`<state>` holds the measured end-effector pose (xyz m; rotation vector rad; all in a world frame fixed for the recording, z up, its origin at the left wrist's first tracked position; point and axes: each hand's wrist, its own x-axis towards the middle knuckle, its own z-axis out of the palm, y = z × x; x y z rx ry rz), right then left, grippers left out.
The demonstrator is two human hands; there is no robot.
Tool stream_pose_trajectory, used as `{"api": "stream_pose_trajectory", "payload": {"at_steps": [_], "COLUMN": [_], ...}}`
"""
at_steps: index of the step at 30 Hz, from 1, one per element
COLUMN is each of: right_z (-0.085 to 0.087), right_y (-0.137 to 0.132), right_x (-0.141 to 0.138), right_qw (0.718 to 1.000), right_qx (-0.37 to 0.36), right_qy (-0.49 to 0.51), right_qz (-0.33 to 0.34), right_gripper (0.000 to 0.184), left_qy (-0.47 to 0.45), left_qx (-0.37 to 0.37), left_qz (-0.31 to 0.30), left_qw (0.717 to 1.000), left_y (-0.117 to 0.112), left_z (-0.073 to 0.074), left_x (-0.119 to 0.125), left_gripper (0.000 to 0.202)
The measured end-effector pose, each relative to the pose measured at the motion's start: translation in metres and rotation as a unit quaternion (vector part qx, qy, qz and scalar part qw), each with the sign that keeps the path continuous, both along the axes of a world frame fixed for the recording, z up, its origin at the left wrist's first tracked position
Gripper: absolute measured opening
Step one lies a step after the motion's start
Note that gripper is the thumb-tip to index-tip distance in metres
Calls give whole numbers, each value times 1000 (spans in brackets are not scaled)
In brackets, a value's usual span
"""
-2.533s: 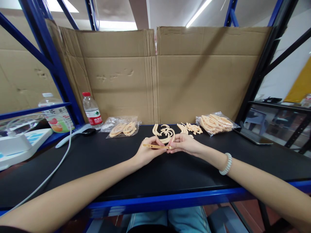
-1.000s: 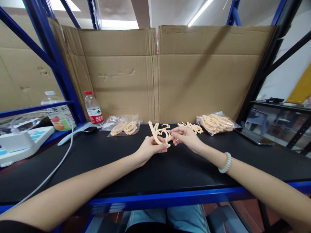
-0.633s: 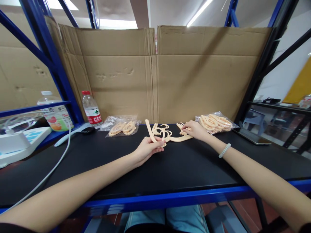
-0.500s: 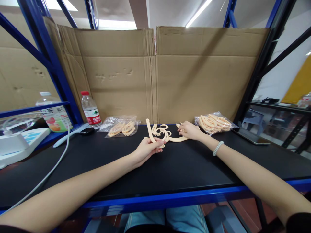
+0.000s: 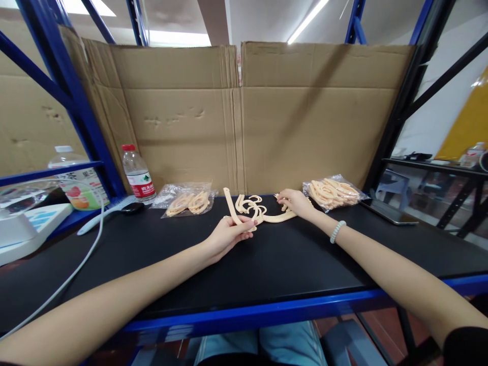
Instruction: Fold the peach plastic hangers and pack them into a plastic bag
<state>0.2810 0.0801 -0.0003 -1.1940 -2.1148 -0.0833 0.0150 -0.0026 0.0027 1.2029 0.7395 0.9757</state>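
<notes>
Here, cardboard [image 5: 183, 137] backs tabletop [image 5: 267, 269]; left hand [image 5: 227, 236] pinches strip [image 5: 231, 206]; right hand [image 5: 298, 204] curls, contents unclear

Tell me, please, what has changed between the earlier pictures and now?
The right hand released the curved wooden piece and moved right and forward, to the small pieces. The left hand still holds it, turned to show its broad face. The red-capped bottle and both bags stayed.

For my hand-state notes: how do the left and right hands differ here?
The left hand holds a curved strip; the right hand is at small pieces, its hold unclear. The left hand sits nearer the camera; the right hand farther off. The right wrist wears a pale band; the left wrist doesn't. Both are ungloved.
</notes>
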Motion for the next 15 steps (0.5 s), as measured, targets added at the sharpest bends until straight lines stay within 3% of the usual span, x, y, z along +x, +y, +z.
{"api": "stream_pose_trajectory", "payload": {"at_steps": [3, 6, 8, 10, 15], "right_z": [2, 6, 9, 13, 21], "right_y": [-2, -8, -14, -23, -49], "right_x": [0, -3, -7, -14, -36], "right_qw": [981, 926, 891, 874, 866], "right_qx": [-58, -115, -104, -81, -91], "right_qy": [183, 358, 439, 475, 484], "right_qz": [0, 31, 54, 66, 89], "right_gripper": [17, 26, 33, 37, 34], "left_qy": [-4, -5, -5, -5, -15], "left_qx": [-5, -8, -7, -4, -4], "left_qz": [1, 0, 2, 0, -16], "left_qw": [1000, 1000, 1000, 1000, 1000], "left_y": [1, 1, 1, 1, 3], "left_z": [0, 0, -1, -1, -3], "left_x": [0, 0, -1, -1, -2], "left_gripper": [29, 28, 28, 27, 28]}}
